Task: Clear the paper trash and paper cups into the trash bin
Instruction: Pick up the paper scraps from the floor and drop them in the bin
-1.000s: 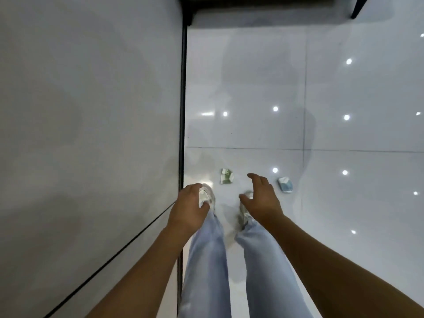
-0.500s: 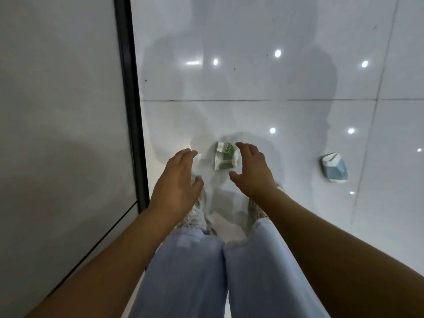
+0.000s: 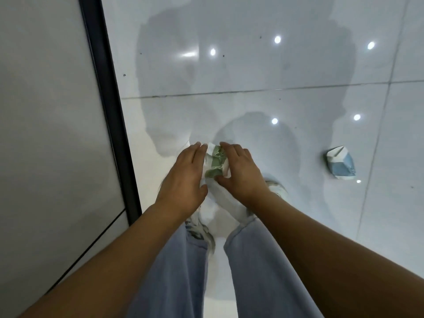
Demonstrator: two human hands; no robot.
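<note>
Mid-frame, we closed our left hand (image 3: 183, 173) and right hand (image 3: 241, 173) around the crumpled green-and-white paper cup (image 3: 215, 162), fingers loosely bracketing it, firm hold unclear; lifting came next, the crushed blue-and-white paper cup (image 3: 340, 165) waiting at right.

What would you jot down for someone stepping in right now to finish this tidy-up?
Left hand: fingers straight, flat against the left side of the green-and-white crumpled paper on the floor.
Right hand: closing on that paper from the right, thumb underneath; whether it has a firm grip cannot be told.
Blue-and-white crumpled paper: lies on the floor to the right, untouched.
Done: nothing binned that can be seen; the trash bin is out of view.
Left: lift the green piece, collect the blue one, carry both to the bin.
</note>
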